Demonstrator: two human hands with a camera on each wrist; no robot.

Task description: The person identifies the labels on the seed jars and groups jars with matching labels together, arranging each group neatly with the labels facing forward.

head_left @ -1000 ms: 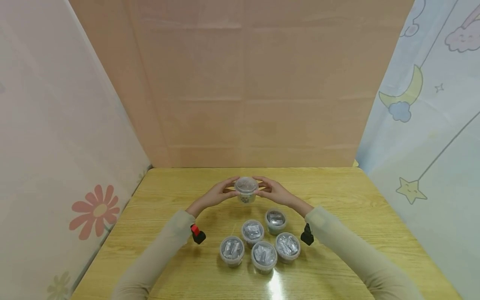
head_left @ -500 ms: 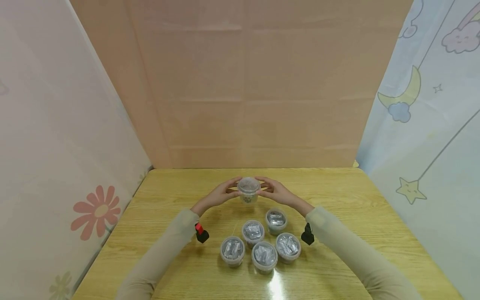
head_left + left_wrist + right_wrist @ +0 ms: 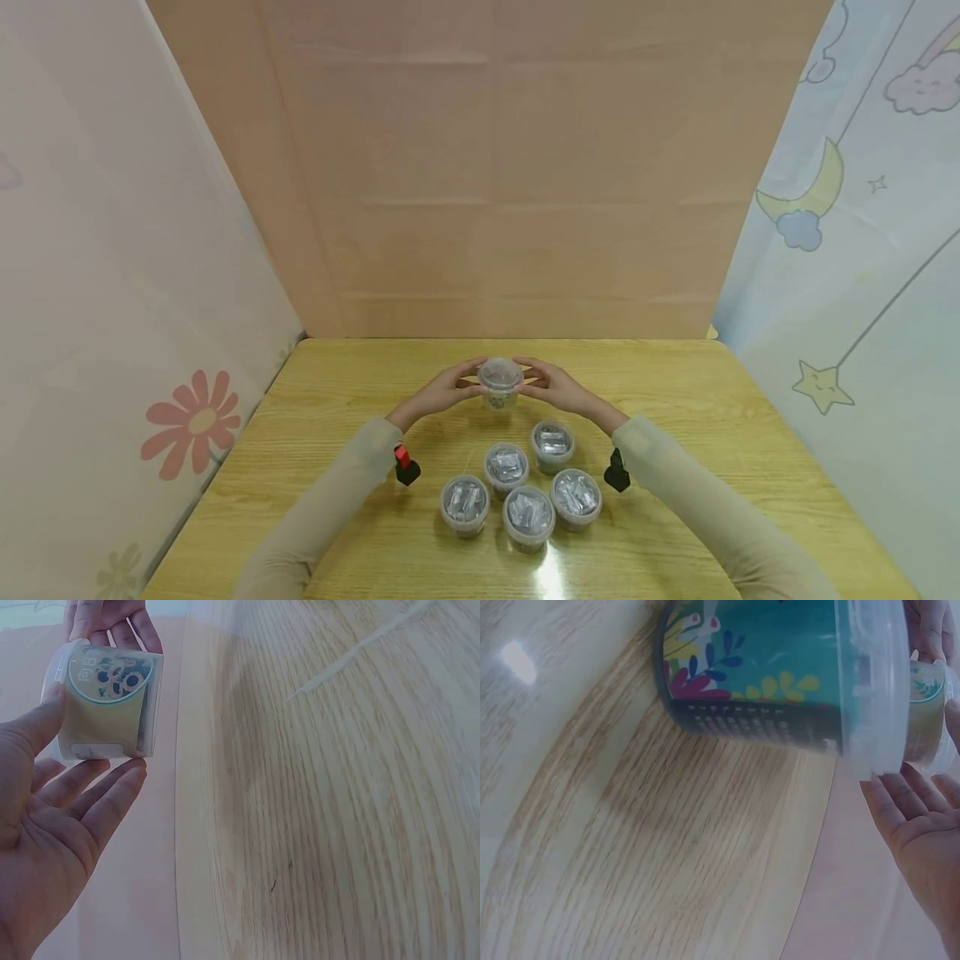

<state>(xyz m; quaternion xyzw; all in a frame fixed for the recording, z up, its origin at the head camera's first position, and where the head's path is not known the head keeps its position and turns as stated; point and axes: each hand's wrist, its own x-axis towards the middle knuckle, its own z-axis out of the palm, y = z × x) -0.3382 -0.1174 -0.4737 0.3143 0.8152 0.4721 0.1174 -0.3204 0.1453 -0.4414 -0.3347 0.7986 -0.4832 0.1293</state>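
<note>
A lidded clear plastic tub (image 3: 501, 390) is held up over the far middle of the table between both hands. My left hand (image 3: 442, 390) grips its left side, the thumb near the lid and the fingers around the wall. From the other side my right hand (image 3: 558, 390) holds it the same way. In the left wrist view, the tub (image 3: 109, 705) shows a pale side and a round printed label with a dark pattern. Part of the tub (image 3: 925, 724) also shows past a nearer one in the right wrist view.
Several more lidded tubs stand grouped nearer me, including the rearmost tub (image 3: 552, 443) and the front tub (image 3: 528, 515). A teal printed tub (image 3: 772, 656) looms close in the right wrist view. The wooden table (image 3: 360, 517) meets a peach backdrop (image 3: 487, 250) behind.
Over the last second, the left hand and the held tub have shifted slightly right. Both hands keep their hold, and the grouped tubs stay in place.
</note>
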